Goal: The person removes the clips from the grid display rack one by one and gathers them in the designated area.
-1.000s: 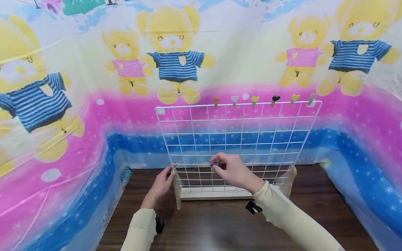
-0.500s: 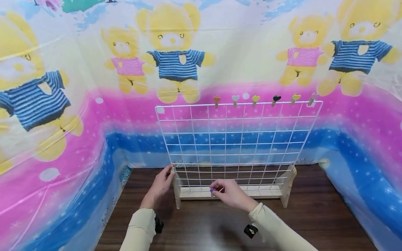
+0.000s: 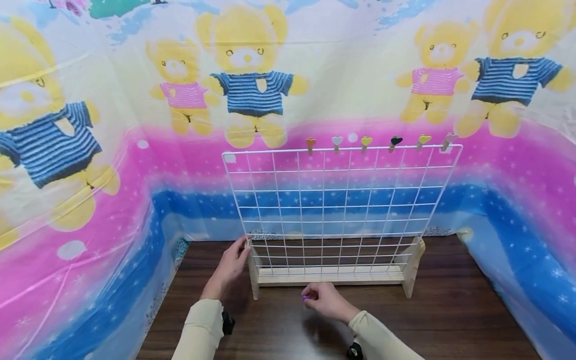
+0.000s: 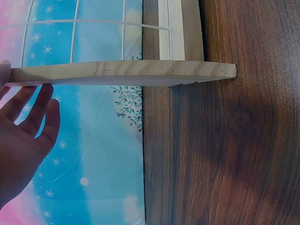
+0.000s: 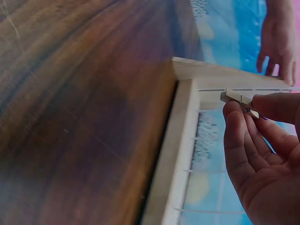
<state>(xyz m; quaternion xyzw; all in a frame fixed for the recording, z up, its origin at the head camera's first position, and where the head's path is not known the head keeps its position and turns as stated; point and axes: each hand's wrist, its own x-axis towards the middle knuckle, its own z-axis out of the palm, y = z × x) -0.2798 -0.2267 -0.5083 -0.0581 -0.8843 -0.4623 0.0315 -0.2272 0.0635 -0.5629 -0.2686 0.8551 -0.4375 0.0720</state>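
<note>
The left hand (image 3: 228,267) is laid with straight fingers against the left wooden post (image 3: 253,272) of the wire grid stand (image 3: 337,200); nothing is gripped. To its right, a small wooden clothespin (image 5: 240,102) with a purple tip is pinched between thumb and fingers of the right hand (image 3: 326,301), just in front of the stand's base, above the table (image 3: 450,320).

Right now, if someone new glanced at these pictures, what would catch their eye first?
Probably the white wire grid standing in its wooden base on the dark table, with a row of heart clips along its top edge. Next, the right hand in front of the base pinching a small clip, while the left hand touches the grid's left edge.
</note>
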